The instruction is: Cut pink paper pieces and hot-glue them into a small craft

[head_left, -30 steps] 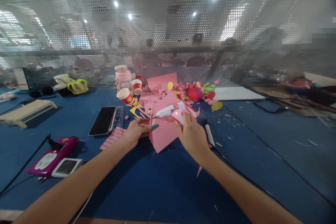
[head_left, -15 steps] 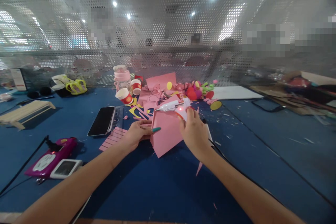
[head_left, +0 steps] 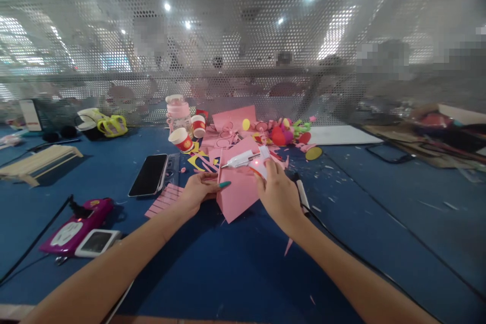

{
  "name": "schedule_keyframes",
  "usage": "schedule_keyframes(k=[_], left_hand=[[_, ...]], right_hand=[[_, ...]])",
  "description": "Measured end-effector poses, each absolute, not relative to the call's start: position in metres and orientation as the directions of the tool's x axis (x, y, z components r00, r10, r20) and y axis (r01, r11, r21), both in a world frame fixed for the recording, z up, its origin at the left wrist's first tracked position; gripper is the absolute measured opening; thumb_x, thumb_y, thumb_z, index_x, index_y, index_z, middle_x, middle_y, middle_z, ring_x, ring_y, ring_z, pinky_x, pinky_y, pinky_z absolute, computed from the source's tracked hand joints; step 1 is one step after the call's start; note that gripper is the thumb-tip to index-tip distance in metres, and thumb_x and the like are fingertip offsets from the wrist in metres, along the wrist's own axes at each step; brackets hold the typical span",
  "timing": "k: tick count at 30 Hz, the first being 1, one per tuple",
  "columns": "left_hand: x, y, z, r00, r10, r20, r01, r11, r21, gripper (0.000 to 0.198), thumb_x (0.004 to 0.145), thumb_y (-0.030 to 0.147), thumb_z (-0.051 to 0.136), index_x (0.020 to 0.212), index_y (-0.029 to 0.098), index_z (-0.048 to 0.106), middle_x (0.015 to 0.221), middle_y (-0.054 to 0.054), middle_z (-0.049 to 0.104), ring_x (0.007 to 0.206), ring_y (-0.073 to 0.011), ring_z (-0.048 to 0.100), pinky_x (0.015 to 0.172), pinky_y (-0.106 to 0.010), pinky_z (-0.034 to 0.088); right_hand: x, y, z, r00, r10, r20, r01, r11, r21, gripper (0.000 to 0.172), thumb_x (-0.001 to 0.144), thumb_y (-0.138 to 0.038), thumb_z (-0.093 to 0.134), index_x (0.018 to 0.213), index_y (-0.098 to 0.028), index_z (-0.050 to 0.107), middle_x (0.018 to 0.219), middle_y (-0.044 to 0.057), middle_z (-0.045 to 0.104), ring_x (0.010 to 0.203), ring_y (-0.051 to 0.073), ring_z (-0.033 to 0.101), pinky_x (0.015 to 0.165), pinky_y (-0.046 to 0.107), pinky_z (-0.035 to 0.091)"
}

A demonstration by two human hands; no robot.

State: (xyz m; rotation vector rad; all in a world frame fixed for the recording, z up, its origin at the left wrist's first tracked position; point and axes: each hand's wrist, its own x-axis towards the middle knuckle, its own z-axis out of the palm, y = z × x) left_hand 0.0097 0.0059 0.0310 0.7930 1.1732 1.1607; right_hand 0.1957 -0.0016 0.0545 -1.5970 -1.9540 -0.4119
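Note:
My right hand (head_left: 279, 193) is closed round a white glue gun (head_left: 246, 159) with a red light on its body; its nozzle points left over a pink paper sheet (head_left: 237, 190). My left hand (head_left: 197, 190) rests on the sheet's left edge, fingers pressed down on the paper, a teal nail showing. The sheet lies on the blue table (head_left: 228, 263) in front of a heap of coloured paper scraps (head_left: 281, 134).
A black phone (head_left: 149, 174) lies left of my hands, with a striped pink card (head_left: 165, 198) beside it. Two red paper cups (head_left: 182, 139) and a pink bottle (head_left: 178, 114) stand behind. A magenta device (head_left: 76, 223) sits at near left. A perforated metal screen (head_left: 243, 55) closes the back.
The glue gun rose a little away from the sheet half a second ago, then came back down towards the paper. My left hand stayed on the sheet's edge.

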Motion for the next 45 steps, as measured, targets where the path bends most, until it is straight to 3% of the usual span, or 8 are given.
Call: schedule_keyframes(k=[14, 24, 29, 33, 37, 39, 41, 45], left_hand=[[0.006, 0.007, 0.033, -0.058, 0.969, -0.239, -0.218, 0.221, 0.951, 0.046, 0.044, 0.017, 0.081, 0.083, 0.009, 0.057, 0.062, -0.004, 0.066, 0.057, -0.0133, 0.063, 0.056, -0.023, 0.053], [0.005, 0.006, 0.039, -0.027, 0.956, -0.291, -0.136, 0.285, 0.949, 0.044, 0.046, 0.019, 0.079, 0.083, 0.010, 0.058, 0.065, -0.004, 0.066, 0.061, -0.0140, 0.062, 0.059, -0.025, 0.052], [-0.001, 0.005, 0.046, 0.101, 0.932, -0.347, -0.105, 0.357, 0.928, 0.036, 0.047, 0.011, 0.076, 0.080, 0.011, 0.060, 0.068, -0.003, 0.066, 0.061, -0.0119, 0.061, 0.057, -0.022, 0.050], [-0.007, 0.006, 0.047, 0.223, 0.902, -0.369, -0.054, 0.389, 0.920, 0.038, 0.046, 0.011, 0.076, 0.080, 0.012, 0.061, 0.072, -0.003, 0.067, 0.063, -0.0129, 0.061, 0.056, -0.023, 0.050], [-0.013, 0.008, 0.046, 0.277, 0.877, -0.392, -0.030, 0.416, 0.909, 0.037, 0.047, 0.008, 0.074, 0.081, 0.013, 0.061, 0.073, -0.003, 0.066, 0.064, -0.0127, 0.061, 0.054, -0.022, 0.049], [-0.016, 0.009, 0.046, 0.288, 0.870, -0.401, -0.011, 0.422, 0.907, 0.036, 0.046, 0.007, 0.073, 0.079, 0.012, 0.060, 0.069, -0.002, 0.064, 0.062, -0.0125, 0.061, 0.054, -0.022, 0.048], [-0.017, 0.008, 0.046, 0.308, 0.854, -0.420, 0.023, 0.434, 0.900, 0.033, 0.045, 0.007, 0.073, 0.075, 0.012, 0.060, 0.065, -0.001, 0.062, 0.061, -0.0124, 0.060, 0.053, -0.022, 0.048], [-0.016, 0.006, 0.048, 0.388, 0.802, -0.454, 0.104, 0.451, 0.886, 0.033, 0.043, 0.006, 0.073, 0.073, 0.013, 0.060, 0.063, -0.001, 0.062, 0.057, -0.0124, 0.059, 0.050, -0.021, 0.047]], right_hand=[[0.193, -0.007, 0.056, -0.200, 0.815, 0.543, 0.951, 0.294, -0.091, 0.019, 0.079, -0.022, 0.042, 0.097, -0.015, 0.046, 0.093, 0.010, 0.058, 0.066, 0.018, 0.056, 0.051, 0.025, 0.034], [0.224, 0.019, 0.070, 0.182, 0.828, 0.531, 0.958, -0.029, -0.284, 0.043, 0.078, -0.045, 0.041, 0.095, -0.007, 0.048, 0.081, 0.016, 0.059, 0.072, 0.025, 0.057, 0.058, 0.031, 0.039], [0.273, 0.042, 0.073, 0.387, 0.834, 0.393, 0.920, -0.322, -0.222, 0.050, 0.079, -0.039, 0.038, 0.099, 0.005, 0.051, 0.091, 0.025, 0.056, 0.092, 0.033, 0.052, 0.070, 0.036, 0.040], [0.295, 0.054, 0.054, 0.425, 0.870, 0.250, 0.905, -0.398, -0.154, 0.051, 0.076, -0.034, 0.045, 0.105, 0.008, 0.049, 0.100, 0.027, 0.052, 0.099, 0.035, 0.046, 0.073, 0.036, 0.039], [0.288, 0.052, 0.047, 0.448, 0.776, 0.443, 0.892, -0.418, -0.170, 0.069, 0.072, -0.045, 0.053, 0.109, 0.013, 0.040, 0.107, 0.034, 0.043, 0.101, 0.041, 0.040, 0.074, 0.044, 0.036], [0.276, 0.046, 0.054, 0.357, 0.710, 0.607, 0.933, -0.299, -0.199, 0.066, 0.075, -0.049, 0.047, 0.108, 0.008, 0.042, 0.111, 0.033, 0.040, 0.104, 0.041, 0.036, 0.075, 0.047, 0.034], [0.258, 0.039, 0.066, 0.108, 0.707, 0.698, 0.986, 0.011, -0.164, 0.049, 0.080, -0.046, 0.042, 0.103, -0.003, 0.050, 0.112, 0.025, 0.043, 0.104, 0.035, 0.037, 0.081, 0.047, 0.031], [0.213, 0.024, 0.084, -0.564, 0.631, 0.533, 0.695, 0.711, -0.106, 0.028, 0.086, -0.037, 0.038, 0.089, -0.019, 0.060, 0.098, 0.007, 0.058, 0.096, 0.020, 0.045, 0.085, 0.037, 0.028]])
